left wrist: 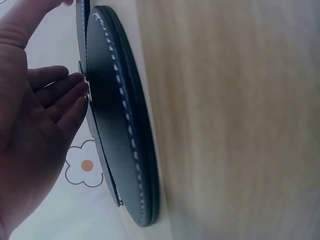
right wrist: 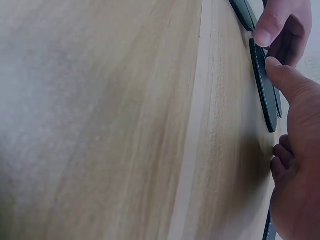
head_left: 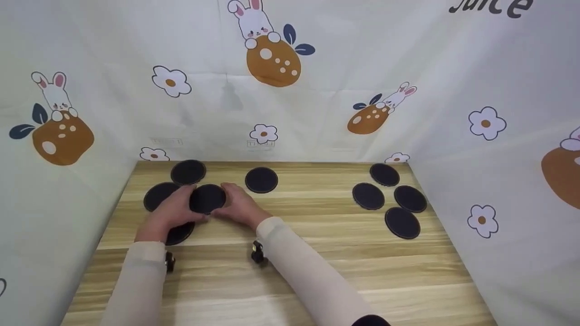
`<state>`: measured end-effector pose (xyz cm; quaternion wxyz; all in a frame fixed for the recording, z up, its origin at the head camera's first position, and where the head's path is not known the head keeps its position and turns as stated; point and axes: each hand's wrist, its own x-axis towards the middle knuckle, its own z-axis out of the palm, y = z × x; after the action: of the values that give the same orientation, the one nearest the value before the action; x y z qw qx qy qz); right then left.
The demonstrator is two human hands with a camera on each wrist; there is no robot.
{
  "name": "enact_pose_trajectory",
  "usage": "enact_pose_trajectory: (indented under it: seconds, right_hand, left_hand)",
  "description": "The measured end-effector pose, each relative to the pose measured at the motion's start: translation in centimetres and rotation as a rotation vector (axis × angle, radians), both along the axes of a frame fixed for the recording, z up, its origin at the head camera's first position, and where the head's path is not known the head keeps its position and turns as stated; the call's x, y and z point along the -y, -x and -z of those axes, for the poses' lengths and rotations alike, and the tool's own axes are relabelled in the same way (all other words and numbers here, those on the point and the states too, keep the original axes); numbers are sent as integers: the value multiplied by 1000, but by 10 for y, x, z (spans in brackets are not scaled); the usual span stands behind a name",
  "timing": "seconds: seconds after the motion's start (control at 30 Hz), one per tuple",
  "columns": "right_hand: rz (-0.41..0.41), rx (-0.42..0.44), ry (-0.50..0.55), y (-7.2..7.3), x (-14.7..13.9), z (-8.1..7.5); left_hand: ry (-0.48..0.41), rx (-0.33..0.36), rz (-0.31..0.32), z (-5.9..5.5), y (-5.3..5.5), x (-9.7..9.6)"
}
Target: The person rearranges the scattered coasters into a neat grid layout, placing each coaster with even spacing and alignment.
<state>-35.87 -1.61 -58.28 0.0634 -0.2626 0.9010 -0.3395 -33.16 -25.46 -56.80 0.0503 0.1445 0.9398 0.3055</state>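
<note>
Between my two hands lies a round black coaster [head_left: 207, 198], at the left of the wooden table. My left hand [head_left: 174, 209] curves round its left side, and my right hand [head_left: 240, 206] curves round its right side. Both thumbs are at the near edge, with fingers toward the far edge. Partly under my left hand are two more coasters, one to the left [head_left: 158, 195] and one nearer [head_left: 180, 233]. In the left wrist view, pale stitching runs along a dark coaster's rim [left wrist: 120, 100]. The right thumb [right wrist: 287, 77] touches a coaster in the right wrist view.
Behind my hands are another coaster [head_left: 188, 172] and one farther right [head_left: 261, 180]. Several coasters [head_left: 368, 196] lie in a loose group at the table's right. Printed cloth [head_left: 308, 117] walls in the wooden table [head_left: 317, 217] at the back and both sides.
</note>
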Motion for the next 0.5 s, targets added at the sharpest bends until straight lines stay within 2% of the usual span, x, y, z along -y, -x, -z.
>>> enact_pose_trajectory:
  seconds: [0.27, 0.5]
  right_hand:
    - [-69, -83, -48, 4, 4, 2]
    - [-53, -93, -111, 2, 7, 4]
  left_hand:
    - [-2, -20, 42, 1, 3, -1]
    - [38, -7, 18, 3, 2, -1]
